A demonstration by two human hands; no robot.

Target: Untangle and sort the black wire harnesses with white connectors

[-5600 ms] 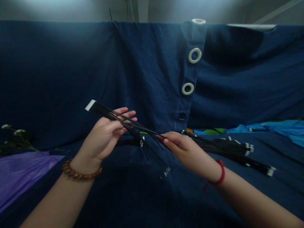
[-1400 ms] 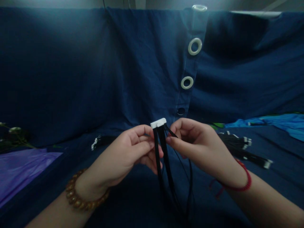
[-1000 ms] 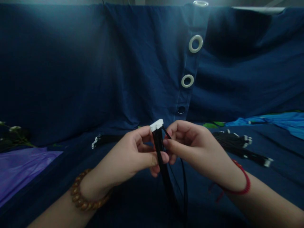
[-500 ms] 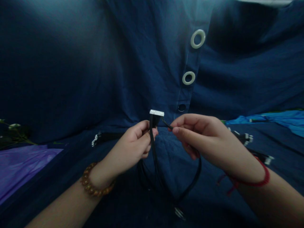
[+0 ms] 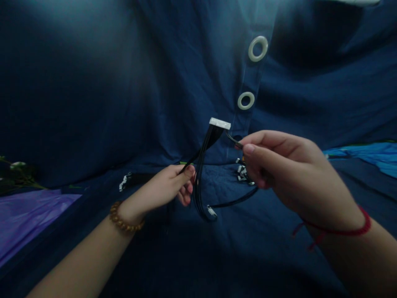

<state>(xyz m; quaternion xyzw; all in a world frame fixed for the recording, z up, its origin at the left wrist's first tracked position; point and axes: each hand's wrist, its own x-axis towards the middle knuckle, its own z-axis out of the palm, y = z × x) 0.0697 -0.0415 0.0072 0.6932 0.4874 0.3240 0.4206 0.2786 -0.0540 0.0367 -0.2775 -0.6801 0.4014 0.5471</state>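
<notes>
A black wire harness hangs between my hands, with a wide white connector at its top. My left hand, a beaded bracelet on its wrist, pinches some of the black wires between thumb and fingers, below and left of the connector. Thumb and forefinger of my right hand grip a thin wire strand that comes out of the connector's right end. Other wires loop down between the hands to a small white connector. The right palm hides part of the strand.
Dark wires with white ends lie behind my left hand, and small white connectors lie behind my right. Purple plastic is at the left near white flowers. Blue plastic lies at the right. A dark blue curtain hangs behind.
The white connector and my right hand have moved up and to the right. My left hand has slid down the wires, away from the connector, and the hanging loop has risen.
</notes>
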